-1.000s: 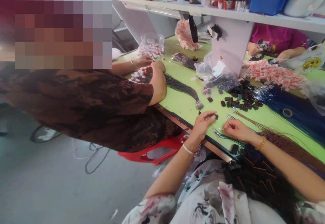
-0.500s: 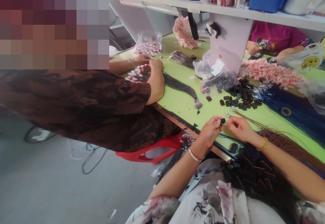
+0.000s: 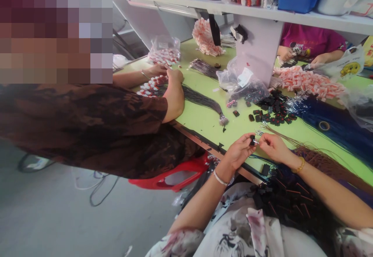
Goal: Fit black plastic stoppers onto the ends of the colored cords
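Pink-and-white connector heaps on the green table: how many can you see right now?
3. One heap at the far end under the shelf, one heap right of the white shelf support, one bagged heap by the co-worker's hands. More may be hidden behind the co-worker's arm.

The scene was evenly and brightly lit, with soft diffuse light from above; no lamp showed in the frame. The green tabletop [image 3: 204, 117] glowed flat and saturated, with only faint shadows under the arms. The white shelf [image 3: 291, 16] along the top edge was close to washed out. The clear plastic bags [image 3: 244, 80] at centre caught pale glare. A large block of coarse pixelation covered the upper left of the frame. The wide lens bent the straight lines near the edges, and the whole frame tilted. The floral fabric [image 3: 247, 229] at the bottom edge was soft, and detail was smeared across the frame.
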The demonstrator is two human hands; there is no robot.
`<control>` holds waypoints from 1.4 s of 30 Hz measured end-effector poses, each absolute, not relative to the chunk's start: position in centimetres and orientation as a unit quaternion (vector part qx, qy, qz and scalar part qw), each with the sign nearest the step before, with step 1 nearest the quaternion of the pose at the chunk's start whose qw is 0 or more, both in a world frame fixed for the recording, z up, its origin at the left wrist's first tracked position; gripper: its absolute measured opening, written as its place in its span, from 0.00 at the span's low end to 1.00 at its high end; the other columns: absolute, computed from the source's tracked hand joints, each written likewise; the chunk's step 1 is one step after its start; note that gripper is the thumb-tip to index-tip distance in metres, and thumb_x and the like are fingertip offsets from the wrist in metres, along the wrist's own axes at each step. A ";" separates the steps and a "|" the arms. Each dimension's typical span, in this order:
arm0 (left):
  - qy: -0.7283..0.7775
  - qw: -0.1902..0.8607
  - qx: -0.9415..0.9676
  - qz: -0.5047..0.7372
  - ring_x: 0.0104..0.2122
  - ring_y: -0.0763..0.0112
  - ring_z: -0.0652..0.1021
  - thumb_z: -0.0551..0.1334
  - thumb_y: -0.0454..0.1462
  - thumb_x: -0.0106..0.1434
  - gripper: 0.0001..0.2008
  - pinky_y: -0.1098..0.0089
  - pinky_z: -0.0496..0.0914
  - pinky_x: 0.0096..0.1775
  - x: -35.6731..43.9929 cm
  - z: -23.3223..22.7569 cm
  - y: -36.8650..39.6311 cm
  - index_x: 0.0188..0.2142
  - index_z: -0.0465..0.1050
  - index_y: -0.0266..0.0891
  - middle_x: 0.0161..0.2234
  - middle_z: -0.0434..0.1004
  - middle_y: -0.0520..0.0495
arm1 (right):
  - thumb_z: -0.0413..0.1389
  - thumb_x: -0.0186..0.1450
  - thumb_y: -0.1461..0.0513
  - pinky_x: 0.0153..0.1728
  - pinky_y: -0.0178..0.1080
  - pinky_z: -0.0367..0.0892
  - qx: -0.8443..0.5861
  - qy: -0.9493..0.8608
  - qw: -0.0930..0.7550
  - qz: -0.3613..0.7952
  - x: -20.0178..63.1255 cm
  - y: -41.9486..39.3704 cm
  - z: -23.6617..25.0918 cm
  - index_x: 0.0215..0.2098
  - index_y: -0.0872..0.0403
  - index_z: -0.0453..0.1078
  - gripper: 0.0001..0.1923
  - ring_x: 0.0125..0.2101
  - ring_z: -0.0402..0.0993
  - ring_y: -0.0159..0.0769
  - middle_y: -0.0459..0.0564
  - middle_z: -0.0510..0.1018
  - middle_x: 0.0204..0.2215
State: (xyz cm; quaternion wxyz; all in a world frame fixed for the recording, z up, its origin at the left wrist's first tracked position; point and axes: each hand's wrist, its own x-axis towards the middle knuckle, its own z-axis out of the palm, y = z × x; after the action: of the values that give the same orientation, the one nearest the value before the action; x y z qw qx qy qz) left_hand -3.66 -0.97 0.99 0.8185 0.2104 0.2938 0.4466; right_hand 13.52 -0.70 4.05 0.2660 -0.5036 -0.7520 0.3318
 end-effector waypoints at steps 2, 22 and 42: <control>0.288 0.822 0.211 0.444 0.31 0.75 0.73 0.68 0.35 0.54 0.16 0.72 0.68 0.38 -3.7 1.0 -0.9 0.42 0.72 0.37 0.31 0.73 0.48 | 0.51 0.60 0.63 0.21 0.32 0.49 -0.509 -0.751 0.262 0.330 13.6 -0.7 3.9 0.23 0.54 0.62 0.08 0.19 0.54 0.27 0.41 0.63 0.17; 0.363 0.753 0.288 0.468 0.28 0.78 0.71 0.72 0.37 0.48 0.18 0.74 0.65 0.33 -3.3 1.5 -1.5 0.39 0.74 0.36 0.30 0.73 0.50 | 0.53 0.57 0.63 0.21 0.32 0.48 -0.516 -0.769 0.239 0.292 13.0 -1.1 4.6 0.22 0.54 0.62 0.07 0.18 0.55 0.27 0.41 0.64 0.16; 0.443 0.689 0.360 0.446 0.23 0.78 0.70 0.70 0.37 0.46 0.15 0.73 0.64 0.29 -4.5 1.5 -1.9 0.34 0.74 0.35 0.25 0.71 0.52 | 0.48 0.64 0.59 0.25 0.33 0.54 -0.532 -0.717 0.356 0.277 15.1 0.7 5.4 0.29 0.54 0.67 0.10 0.22 0.61 0.30 0.45 0.70 0.22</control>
State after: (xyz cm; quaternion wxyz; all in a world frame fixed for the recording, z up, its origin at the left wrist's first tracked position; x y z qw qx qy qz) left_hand -4.46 -1.93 1.52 0.6892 0.3600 0.4427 0.4465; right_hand 15.06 0.75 5.36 0.3558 -0.5322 -0.7166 0.2767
